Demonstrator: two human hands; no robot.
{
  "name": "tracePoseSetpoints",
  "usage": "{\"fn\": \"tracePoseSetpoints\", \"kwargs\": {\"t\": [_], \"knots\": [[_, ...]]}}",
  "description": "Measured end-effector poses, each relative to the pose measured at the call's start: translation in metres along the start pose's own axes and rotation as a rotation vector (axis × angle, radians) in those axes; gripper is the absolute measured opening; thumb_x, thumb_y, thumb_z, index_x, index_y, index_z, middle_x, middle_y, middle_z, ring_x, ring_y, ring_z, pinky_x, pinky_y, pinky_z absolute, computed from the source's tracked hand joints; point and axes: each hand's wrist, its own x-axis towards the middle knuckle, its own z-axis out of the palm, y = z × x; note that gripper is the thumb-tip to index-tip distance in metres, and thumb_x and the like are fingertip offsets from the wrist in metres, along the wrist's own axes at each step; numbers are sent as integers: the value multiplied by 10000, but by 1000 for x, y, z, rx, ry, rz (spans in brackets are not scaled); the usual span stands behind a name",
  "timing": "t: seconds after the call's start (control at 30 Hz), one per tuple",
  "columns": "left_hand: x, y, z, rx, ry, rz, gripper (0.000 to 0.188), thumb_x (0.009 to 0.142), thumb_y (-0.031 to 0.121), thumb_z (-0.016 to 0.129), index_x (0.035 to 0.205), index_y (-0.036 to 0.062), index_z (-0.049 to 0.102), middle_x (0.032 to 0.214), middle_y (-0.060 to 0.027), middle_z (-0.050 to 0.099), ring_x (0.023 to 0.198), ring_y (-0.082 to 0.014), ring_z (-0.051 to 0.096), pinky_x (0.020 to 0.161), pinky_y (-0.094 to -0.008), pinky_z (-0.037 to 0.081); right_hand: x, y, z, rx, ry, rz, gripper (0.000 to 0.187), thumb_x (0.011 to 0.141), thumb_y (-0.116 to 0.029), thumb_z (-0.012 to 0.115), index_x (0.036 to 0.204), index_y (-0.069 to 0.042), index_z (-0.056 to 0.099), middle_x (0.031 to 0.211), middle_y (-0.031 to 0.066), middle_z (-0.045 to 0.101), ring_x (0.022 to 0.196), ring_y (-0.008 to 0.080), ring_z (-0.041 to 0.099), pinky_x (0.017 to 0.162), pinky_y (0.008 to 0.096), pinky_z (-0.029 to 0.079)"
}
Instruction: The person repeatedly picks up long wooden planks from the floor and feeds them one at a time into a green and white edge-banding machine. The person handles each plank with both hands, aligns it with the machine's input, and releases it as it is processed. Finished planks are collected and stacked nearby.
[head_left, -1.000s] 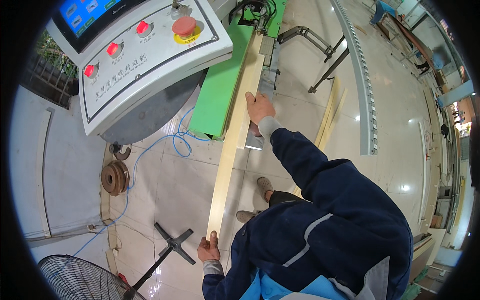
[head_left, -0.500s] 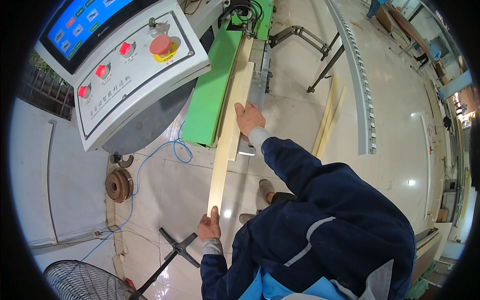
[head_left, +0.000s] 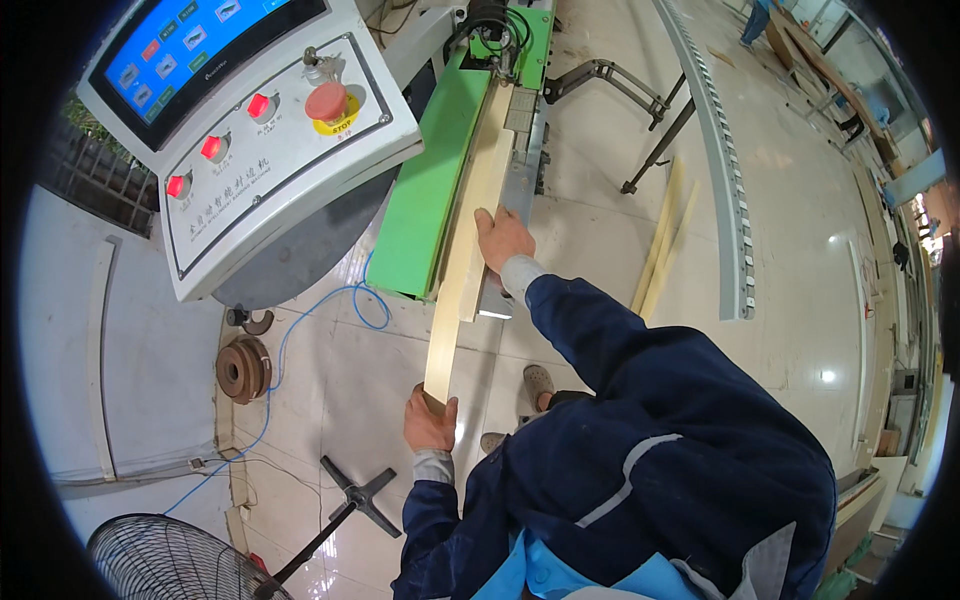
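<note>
A long, narrow, pale wooden strip (head_left: 443, 350) lies lengthwise on the green machine (head_left: 420, 190), its near end sticking out past the machine's edge. My left hand (head_left: 429, 424) is closed round that near end, thumb on the right side. Farther up, my right hand (head_left: 505, 240) grips the pale wood from the right, thumb and fingertips over it; its underside fingers are hidden. Beside the strip there appears to be a second, shorter pale board (head_left: 470, 305), partly covered by my right hand. The strip's far end runs toward the dark machine head (head_left: 490, 30).
A control panel (head_left: 290, 150) with a screen and red knobs overhangs the left. Behind my left hand stand a fan (head_left: 180, 560) and its cross-shaped base (head_left: 358, 494). A blue hose (head_left: 285, 340) crosses the floor. On the right are a grey rail (head_left: 720, 170) and loose strips (head_left: 665, 245).
My left hand has moved forward toward the machine and now wraps the strip's end. The strip has slid farther in. My right hand stays in nearly the same place.
</note>
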Motion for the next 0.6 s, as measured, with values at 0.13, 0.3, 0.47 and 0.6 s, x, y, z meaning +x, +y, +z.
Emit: {"fn": "tracePoseSetpoints", "kwargs": {"t": [0.13,0.3,0.47,0.6], "knots": [[-3,-1,4,39,-8,-36,651,804,357,734,1338,90,474,1178,-174,606,1097,-355,572,935,-446,471,2,2,-1,29,-22,10,632,987,-500,362,1318,18,510,1323,225,526,1165,405,552,998,456,441],[1,6,14,60,68,7,663,821,343,716,1371,84,453,1228,-178,601,1116,-357,569,953,-441,462,5,5,-5,5,-66,-1,640,992,-507,362,1319,24,506,1311,234,532,1153,404,563,984,455,452],[9,19,20,66,151,23,650,830,343,705,1371,80,459,1241,-172,601,1117,-357,570,956,-439,456,7,6,-4,18,-55,-29,642,996,-508,364,1301,41,503,1283,248,543,1131,407,574,956,466,463],[14,30,23,74,199,2,636,830,349,704,1356,72,475,1217,-172,611,1099,-360,579,937,-440,464,8,10,-3,14,-66,-58,652,996,-508,368,1306,52,492,1256,264,548,1104,421,582,930,474,473]]}}
